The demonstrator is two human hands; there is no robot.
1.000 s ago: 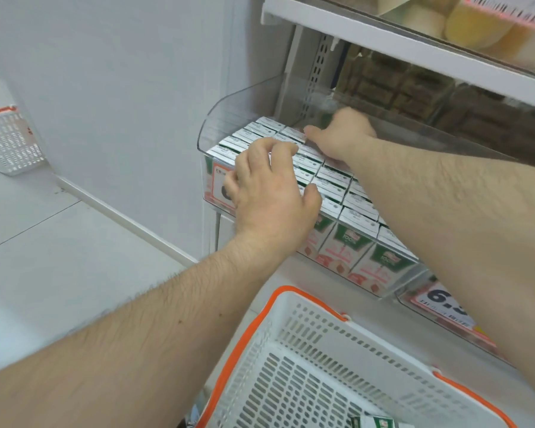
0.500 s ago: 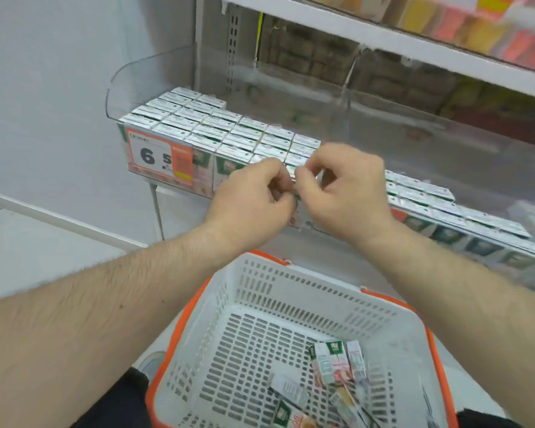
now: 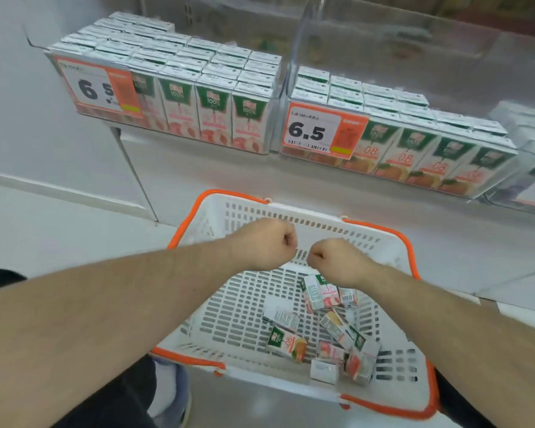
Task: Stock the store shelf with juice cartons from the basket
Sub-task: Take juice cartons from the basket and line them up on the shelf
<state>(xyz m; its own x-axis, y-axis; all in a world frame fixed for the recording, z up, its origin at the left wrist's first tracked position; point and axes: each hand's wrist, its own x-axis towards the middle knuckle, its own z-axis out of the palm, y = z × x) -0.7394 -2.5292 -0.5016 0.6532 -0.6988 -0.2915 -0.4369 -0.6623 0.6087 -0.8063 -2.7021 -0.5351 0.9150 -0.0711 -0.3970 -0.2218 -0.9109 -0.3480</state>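
Across the top, the shelf (image 3: 383, 177) carries two full blocks of juice cartons (image 3: 198, 97) behind clear guards, its right end blurred and cut off. Below it the white basket (image 3: 393, 254) with orange rim holds a loose heap of cartons (image 3: 331, 329) toward its right side. Half a second ago both hands were up at the shelf edge; now the left hand (image 3: 264, 242) and right hand (image 3: 334, 256) hover over the basket, each curled into an empty-looking fist, close together but apart.
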